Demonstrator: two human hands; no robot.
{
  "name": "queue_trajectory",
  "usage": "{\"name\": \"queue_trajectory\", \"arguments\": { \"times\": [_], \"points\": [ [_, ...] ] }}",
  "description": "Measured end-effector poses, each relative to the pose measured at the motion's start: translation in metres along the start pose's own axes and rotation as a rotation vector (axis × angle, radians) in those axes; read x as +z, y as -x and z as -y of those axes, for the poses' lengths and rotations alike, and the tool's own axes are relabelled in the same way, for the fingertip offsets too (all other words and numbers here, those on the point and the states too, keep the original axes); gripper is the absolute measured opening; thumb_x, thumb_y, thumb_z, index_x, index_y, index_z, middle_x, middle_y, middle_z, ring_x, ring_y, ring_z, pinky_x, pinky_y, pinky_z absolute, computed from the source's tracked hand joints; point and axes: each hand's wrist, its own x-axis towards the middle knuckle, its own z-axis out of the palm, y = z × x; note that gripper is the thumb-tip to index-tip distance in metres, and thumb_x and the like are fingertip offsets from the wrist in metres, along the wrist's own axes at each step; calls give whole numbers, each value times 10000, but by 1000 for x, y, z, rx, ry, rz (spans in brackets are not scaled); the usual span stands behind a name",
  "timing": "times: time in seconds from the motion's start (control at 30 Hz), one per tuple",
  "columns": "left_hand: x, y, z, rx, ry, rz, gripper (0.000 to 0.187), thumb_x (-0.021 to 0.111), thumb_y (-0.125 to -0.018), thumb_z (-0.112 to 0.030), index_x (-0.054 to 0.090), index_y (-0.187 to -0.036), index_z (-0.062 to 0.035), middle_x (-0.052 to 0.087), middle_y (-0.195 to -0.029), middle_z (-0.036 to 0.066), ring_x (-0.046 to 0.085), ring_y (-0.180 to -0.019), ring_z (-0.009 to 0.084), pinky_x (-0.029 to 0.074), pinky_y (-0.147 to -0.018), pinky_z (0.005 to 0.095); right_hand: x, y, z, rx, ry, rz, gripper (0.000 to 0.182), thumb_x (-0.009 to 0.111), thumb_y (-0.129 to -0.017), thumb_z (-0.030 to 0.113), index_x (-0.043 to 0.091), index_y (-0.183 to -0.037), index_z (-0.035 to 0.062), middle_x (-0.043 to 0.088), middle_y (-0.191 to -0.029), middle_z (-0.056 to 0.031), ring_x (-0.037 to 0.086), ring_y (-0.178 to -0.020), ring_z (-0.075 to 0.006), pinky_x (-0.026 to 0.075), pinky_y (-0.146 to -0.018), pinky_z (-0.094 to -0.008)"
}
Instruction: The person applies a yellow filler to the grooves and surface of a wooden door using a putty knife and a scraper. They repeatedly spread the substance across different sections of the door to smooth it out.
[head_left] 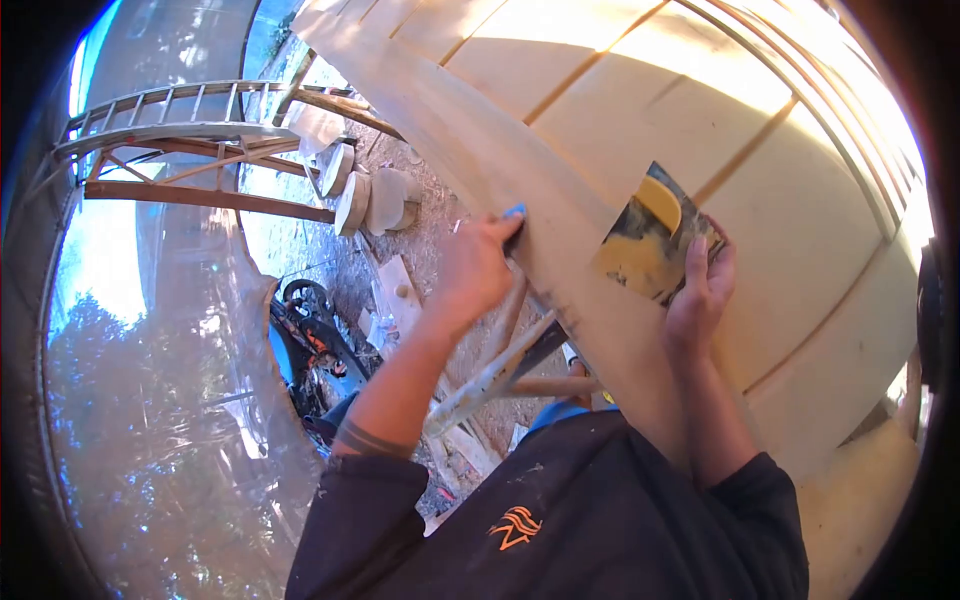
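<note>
At the near-left edge of the large tan wooden panel, my left hand is closed, slightly blurred. A small blue scraper shows at its fingertips, close against the panel surface; most of it is hidden by the fingers. My right hand grips the lower right corner of a dark square mixing board, thumb on top. Yellow filler is smeared over that board, and a rounded yellow lump sits near its upper corner. The board is held tilted above the panel.
Wooden supports stand below the panel's left edge. Pale tubs rest on the littered ground, with a motorbike nearer. A ladder-like wooden frame spans the far left, beside hanging translucent plastic sheeting.
</note>
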Motion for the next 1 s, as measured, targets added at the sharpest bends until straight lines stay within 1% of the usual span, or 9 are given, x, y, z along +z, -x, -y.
{"name": "queue_trajectory", "arguments": {
  "times": [0.17,0.27,0.3,0.37,0.4,0.5,0.6,0.8,1.0],
  "points": [
    [46,83,-79,98,-84,-36,532,538,-647,68,588,-1161,-60,586,-1080,185,587,-957,351,470,-835,388,-22,-8,5,-64,23,-133,248,458,-947,138,481,-1134,-23,550,-1013,-80,504,-922,-126,401,-850,-253],
    [28,93,-85,174,124,121,538,518,-647,79,584,-1164,-52,589,-1079,196,585,-968,352,465,-860,393,-29,-8,7,-79,54,-126,251,450,-947,129,475,-1144,-25,547,-1021,-88,505,-940,-137,396,-873,-260],
    [14,83,-70,140,298,232,555,476,-648,102,580,-1170,-55,595,-1097,201,577,-1005,356,449,-905,383,-31,-6,10,-74,57,-115,255,447,-946,124,471,-1150,-26,545,-1029,-93,505,-948,-140,393,-881,-262],
    [-35,48,-40,74,212,240,587,435,-635,129,582,-1170,-62,598,-1115,204,571,-1052,335,432,-935,364,-34,2,11,-65,51,-107,262,440,-945,115,462,-1163,-28,541,-1045,-101,504,-964,-145,388,-897,-266],
    [-38,24,5,138,163,65,621,412,-634,141,584,-1185,-89,594,-1136,202,572,-1080,296,425,-947,340,-35,3,9,-96,46,-102,270,434,-944,109,452,-1175,-29,539,-1054,-104,505,-970,-146,388,-898,-268],
    [-83,-73,100,-75,51,-27,607,399,-683,121,564,-1224,-99,609,-1158,151,579,-1081,241,414,-949,299,-34,6,-1,-172,97,-90,296,422,-944,99,426,-1209,-32,534,-1077,-111,506,-990,-151,390,-904,-274],
    [-99,-170,190,52,143,-89,513,495,-720,56,601,-1182,-138,652,-1038,157,631,-957,249,472,-833,304,-29,4,1,-214,194,-97,320,418,-946,103,405,-1235,-34,532,-1089,-116,508,-1006,-157,394,-908,-281],
    [-101,-259,217,-99,-130,-35,490,460,-721,-9,608,-1168,-144,643,-1041,178,624,-955,305,479,-837,348,-25,4,-1,-213,183,-58,336,408,-946,108,393,-1251,-32,544,-1071,-117,523,-989,-159,414,-900,-288],
    [-75,-250,194,-63,-265,-22,449,518,-703,-118,616,-1139,-155,609,-1104,172,583,-1025,313,458,-897,374,-35,3,-3,-192,255,-14,335,382,-957,115,373,-1264,-18,534,-1108,-135,533,-1014,-185,432,-904,-316]
  ]
}}
